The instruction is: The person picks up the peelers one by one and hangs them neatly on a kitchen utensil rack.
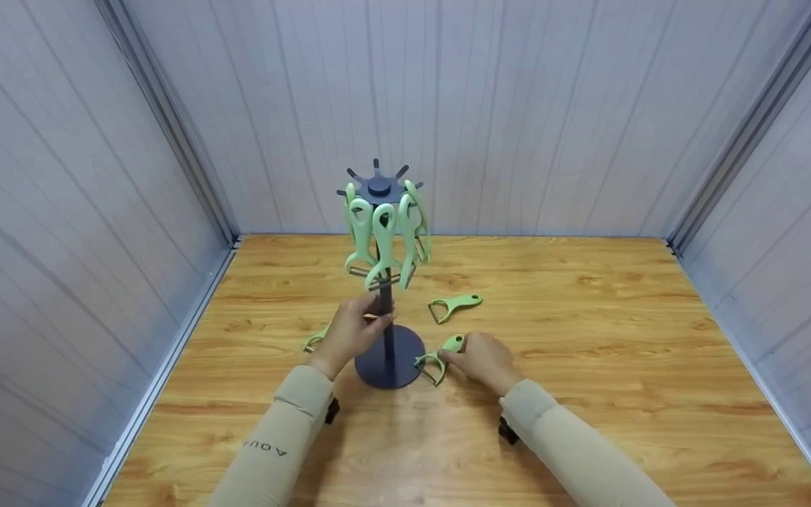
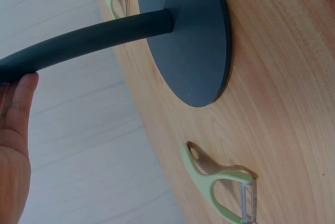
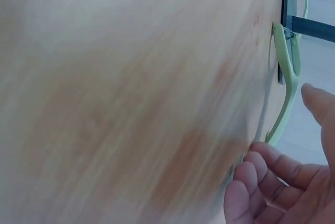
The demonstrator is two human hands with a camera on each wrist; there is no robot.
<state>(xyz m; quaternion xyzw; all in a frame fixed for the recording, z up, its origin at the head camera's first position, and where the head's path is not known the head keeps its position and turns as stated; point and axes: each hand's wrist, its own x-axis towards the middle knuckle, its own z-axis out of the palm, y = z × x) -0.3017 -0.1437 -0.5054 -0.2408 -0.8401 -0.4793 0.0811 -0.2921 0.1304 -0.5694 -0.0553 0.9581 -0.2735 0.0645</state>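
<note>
A dark blue stand with a round base [image 1: 405, 355] holds several light green peelers [image 1: 384, 246] on the hooks of its crown. My left hand [image 1: 350, 332] holds the post [image 2: 89, 41] below the hanging peelers, thumb in front; in the left wrist view its fingertips touch the post. To the right of the base, my right hand [image 1: 484, 360] is at the handle of a green peeler [image 1: 453, 343] lying on the table. In the right wrist view, curled fingers touch this peeler's [image 3: 293, 85] handle end, while the thumb stands slightly apart from it.
Another peeler [image 1: 458, 303] lies on the wooden table [image 1: 588, 317] behind the right hand. One more peeler [image 1: 316, 339] lies left of the stand, partly hidden by the left hand. Pale panel walls [image 1: 504, 120] enclose the table at the back and sides.
</note>
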